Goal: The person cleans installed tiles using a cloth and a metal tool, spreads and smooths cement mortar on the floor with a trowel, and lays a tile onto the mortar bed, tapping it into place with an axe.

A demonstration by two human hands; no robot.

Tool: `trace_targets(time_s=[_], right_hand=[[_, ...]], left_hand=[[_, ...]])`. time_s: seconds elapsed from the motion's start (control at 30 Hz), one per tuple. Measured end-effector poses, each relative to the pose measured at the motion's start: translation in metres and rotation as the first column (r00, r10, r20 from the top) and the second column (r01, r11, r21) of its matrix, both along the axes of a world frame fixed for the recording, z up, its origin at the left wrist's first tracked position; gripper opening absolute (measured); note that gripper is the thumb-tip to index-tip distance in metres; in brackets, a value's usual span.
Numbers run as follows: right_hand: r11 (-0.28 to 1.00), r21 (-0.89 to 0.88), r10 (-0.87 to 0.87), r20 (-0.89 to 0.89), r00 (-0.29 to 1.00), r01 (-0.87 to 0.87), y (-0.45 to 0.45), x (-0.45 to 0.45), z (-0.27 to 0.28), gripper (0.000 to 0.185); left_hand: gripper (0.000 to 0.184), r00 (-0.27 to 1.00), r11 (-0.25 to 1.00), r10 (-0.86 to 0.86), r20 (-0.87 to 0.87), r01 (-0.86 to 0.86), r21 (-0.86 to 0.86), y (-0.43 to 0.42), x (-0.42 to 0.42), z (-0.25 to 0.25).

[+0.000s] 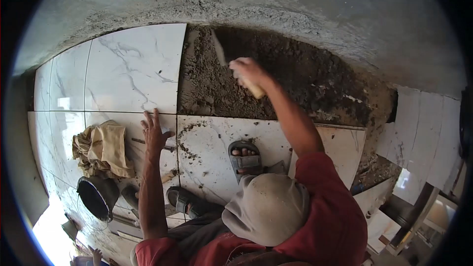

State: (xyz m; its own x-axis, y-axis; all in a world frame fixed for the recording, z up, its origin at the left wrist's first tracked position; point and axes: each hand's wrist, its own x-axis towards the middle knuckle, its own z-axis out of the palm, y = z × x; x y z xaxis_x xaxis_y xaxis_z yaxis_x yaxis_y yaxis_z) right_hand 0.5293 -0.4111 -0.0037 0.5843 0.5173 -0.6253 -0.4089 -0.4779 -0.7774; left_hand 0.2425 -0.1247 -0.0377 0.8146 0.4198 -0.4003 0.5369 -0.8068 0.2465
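My right hand (249,73) is wrapped round the pale handle of a trowel (218,48), its blade slanting over the dark, wet mortar bed (204,86) between the laid tiles and the wall. My left hand (154,132) rests with fingers spread on the white marble-patterned floor, its fingertips at the lower edge of a large tile (133,71). A thin rod-like tool (139,141) lies partly hidden behind that hand. Crumbs of mortar are scattered over the tile (209,160) under my sandalled foot (245,155).
A crumpled tan cloth (106,148) and a black bucket (97,198) stand at the left. The rough grey wall (276,0) bounds the far side. White tile pieces (419,128) lie at the right. Below, a beige cap (268,209) blocks part of the view.
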Motion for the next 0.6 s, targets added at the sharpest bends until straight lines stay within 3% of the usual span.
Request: trace_targets(time_s=[0.07,0.13,0.2,0.3,0.43,0.5,0.6], right_hand=[[0.982,0.005,-0.19,-0.069,0.979,0.191,-0.045,0.013,-0.003,0.033],[0.97,-0.021,-0.242,-0.079,0.967,0.241,-0.107,0.019,0.025,0.031],[0.917,-0.097,-0.395,-0.099,0.914,0.386,-0.174,0.019,0.018,0.038],[0.797,0.034,-0.576,-0.254,0.777,0.602,-0.248,0.015,0.009,0.044],[0.835,0.057,-0.531,-0.176,0.829,0.547,-0.228,-0.005,0.016,0.045],[0.914,-0.008,-0.404,-0.096,0.909,0.406,-0.171,-0.019,0.028,0.034],[0.944,0.1,-0.31,-0.072,0.948,0.316,-0.081,-0.034,0.024,0.029]], left_hand=[[0.114,1.0,1.0,0.0,-0.002,0.0,0.012,0.001,0.002,-0.001],[0.114,0.999,1.0,0.009,-0.048,-0.008,0.025,-0.001,0.003,0.002],[0.114,0.999,1.0,0.006,-0.05,-0.004,0.024,-0.002,0.001,0.001],[0.114,0.999,0.999,-0.001,-0.042,0.002,0.034,-0.001,0.004,0.0],[0.114,0.999,0.999,-0.005,-0.033,0.006,0.038,-0.002,0.006,0.005],[0.114,1.0,0.999,-0.004,-0.028,0.005,0.041,-0.003,0.005,0.005],[0.113,1.0,0.999,-0.013,-0.016,0.014,0.031,-0.002,0.004,0.003]])
